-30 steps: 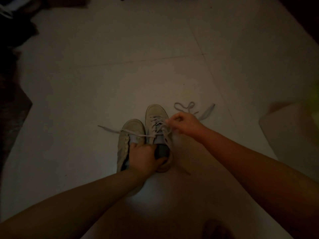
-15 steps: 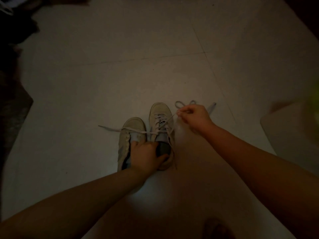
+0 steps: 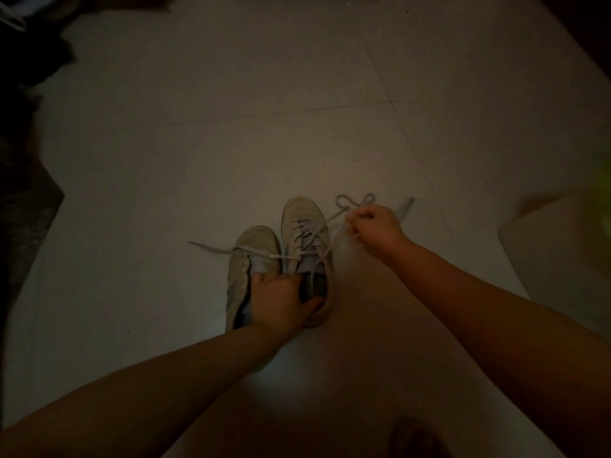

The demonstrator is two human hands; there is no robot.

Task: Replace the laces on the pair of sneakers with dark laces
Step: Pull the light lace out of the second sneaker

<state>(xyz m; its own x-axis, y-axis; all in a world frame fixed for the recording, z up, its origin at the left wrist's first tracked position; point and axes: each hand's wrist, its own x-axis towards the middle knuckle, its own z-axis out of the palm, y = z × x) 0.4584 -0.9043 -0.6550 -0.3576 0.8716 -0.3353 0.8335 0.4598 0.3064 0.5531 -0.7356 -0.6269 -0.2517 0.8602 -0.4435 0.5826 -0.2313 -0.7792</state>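
Note:
Two pale sneakers stand side by side on the floor, toes pointing away from me. The left sneaker point(image 3: 251, 256) has no lace in its eyelets. The right sneaker point(image 3: 302, 226) is partly laced with a light lace point(image 3: 307, 234). My left hand point(image 3: 281, 299) grips the right sneaker's collar at the heel opening. To the right of that shoe's toe, my right hand point(image 3: 373, 228) pinches the lace, which runs taut from the eyelets. Another loose light lace point(image 3: 355, 200) lies on the floor beyond my right hand.
One lace end point(image 3: 211, 247) trails left across the left sneaker onto the pale tiled floor point(image 3: 231, 143). Dark clutter point(image 3: 23, 94) lines the left edge. A pale flat object point(image 3: 562, 246) sits at the right. The scene is dim.
My right hand has drawn the lace out from over the right sneaker to the right and away from me. My left hand has stayed on the shoe's collar.

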